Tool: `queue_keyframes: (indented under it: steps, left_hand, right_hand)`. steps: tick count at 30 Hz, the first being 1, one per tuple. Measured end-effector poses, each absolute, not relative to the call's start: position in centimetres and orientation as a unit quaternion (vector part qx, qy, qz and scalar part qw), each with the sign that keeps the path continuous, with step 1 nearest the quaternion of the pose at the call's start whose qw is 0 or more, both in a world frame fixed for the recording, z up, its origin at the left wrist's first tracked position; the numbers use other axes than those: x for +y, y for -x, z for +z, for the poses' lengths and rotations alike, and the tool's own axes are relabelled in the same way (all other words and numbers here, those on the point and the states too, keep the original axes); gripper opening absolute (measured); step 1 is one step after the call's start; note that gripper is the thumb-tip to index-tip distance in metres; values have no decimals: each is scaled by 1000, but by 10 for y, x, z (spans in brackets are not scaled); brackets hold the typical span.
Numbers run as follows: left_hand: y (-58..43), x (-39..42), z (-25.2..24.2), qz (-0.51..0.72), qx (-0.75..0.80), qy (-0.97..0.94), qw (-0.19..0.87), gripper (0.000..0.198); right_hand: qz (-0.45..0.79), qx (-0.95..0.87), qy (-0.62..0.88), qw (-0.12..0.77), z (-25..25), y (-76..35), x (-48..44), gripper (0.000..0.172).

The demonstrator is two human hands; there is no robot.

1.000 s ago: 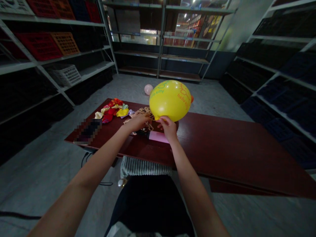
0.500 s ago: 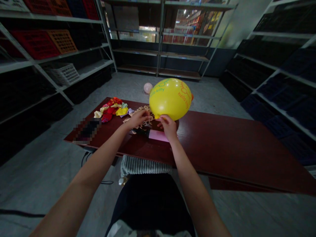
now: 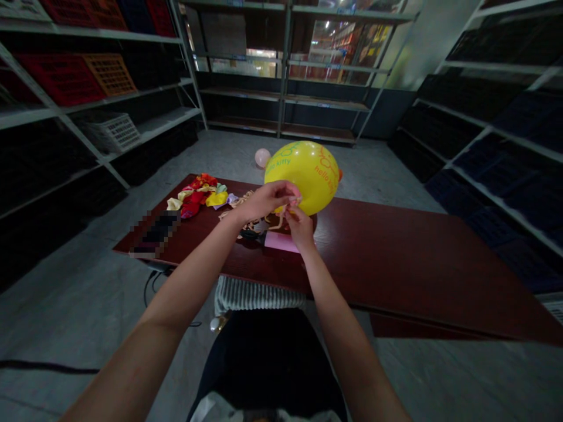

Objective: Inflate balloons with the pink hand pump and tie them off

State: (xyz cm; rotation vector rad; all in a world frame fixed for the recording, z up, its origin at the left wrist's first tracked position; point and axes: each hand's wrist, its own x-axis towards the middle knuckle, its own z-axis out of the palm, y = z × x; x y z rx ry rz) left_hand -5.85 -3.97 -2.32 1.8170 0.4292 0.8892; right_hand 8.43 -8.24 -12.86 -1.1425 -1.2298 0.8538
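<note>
My left hand (image 3: pixel 266 200) reaches in from the left, its fingers curled together over the lower left curve of the yellow latex balloon (image 3: pixel 303 177). The knuckles hide whatever those fingertips pinch, so I can't tell from here. The balloon hangs in the air above the table, with its lower edge right at my fingers. A strand of tan cord (image 3: pixel 281 218) dangles in the narrow gap between my hands. My right hand (image 3: pixel 300 227) sits just below and to the right of the left, its fingers pinched together at the underside of the balloon, almost touching the left fingertips.

Working across the dark red wooden table (image 3: pixel 387 258) from the left, there's a pixelated dark object (image 3: pixel 156 233) near the left edge, then a heap of deflated balloons (image 3: pixel 193 196) in red, yellow and white. Next comes a tangle of tan cords (image 3: pixel 240 209), reaching in under my left wrist. Below the hands, a black object (image 3: pixel 250 234) touches a flat pink packet (image 3: pixel 281 241). To the right of my right hand, the tabletop runs a long way to its far corner, so I've got plenty of room on that side. Past the table's back edge, a small pink balloon (image 3: pixel 263 157) sits on the concrete floor.
</note>
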Motion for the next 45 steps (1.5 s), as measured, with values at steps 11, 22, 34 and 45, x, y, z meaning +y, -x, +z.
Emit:
queue_keyframes:
  steps: [11,22,34,45]
  left_hand:
    - [49,-31,-30,384,208,-794,424,13]
    - [29,-8,-30,483,196,-812,264,20]
    - [26,33,8,524,138,-830,133,20]
    - [-8,20,-5,620,254,-686,284,26]
  right_hand:
    - [460,-472,428,618,-119,-84,-83,40]
    - [502,-433,387,641,-78,-107,-63,38]
    - [580,-447,299,612,-16,-135,-10,38]
    - [531,-502,423,536,1,-145,-22,57]
